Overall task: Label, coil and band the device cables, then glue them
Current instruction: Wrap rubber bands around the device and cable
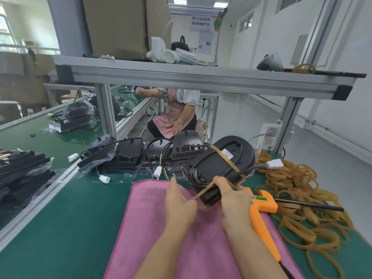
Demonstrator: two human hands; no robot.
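Note:
A black oval device (219, 164) lies tilted at the far end of the pink cloth (153, 228), its black cable coiled on top and ending in a white connector (274, 163). One tan rubber band (227, 160) crosses its middle. My right hand (231, 196) grips the device's near end. My left hand (180, 200) pinches a second tan rubber band (204, 190) and stretches it toward that end. An orange glue gun (259, 210) lies on the cloth under my right wrist.
A big heap of loose rubber bands (300, 198) covers the table's right side. More black devices with cables (128, 154) lie behind the cloth, and bagged ones (22, 174) are stacked at left. A metal shelf frame (181, 77) spans overhead. A person (177, 115) sits beyond.

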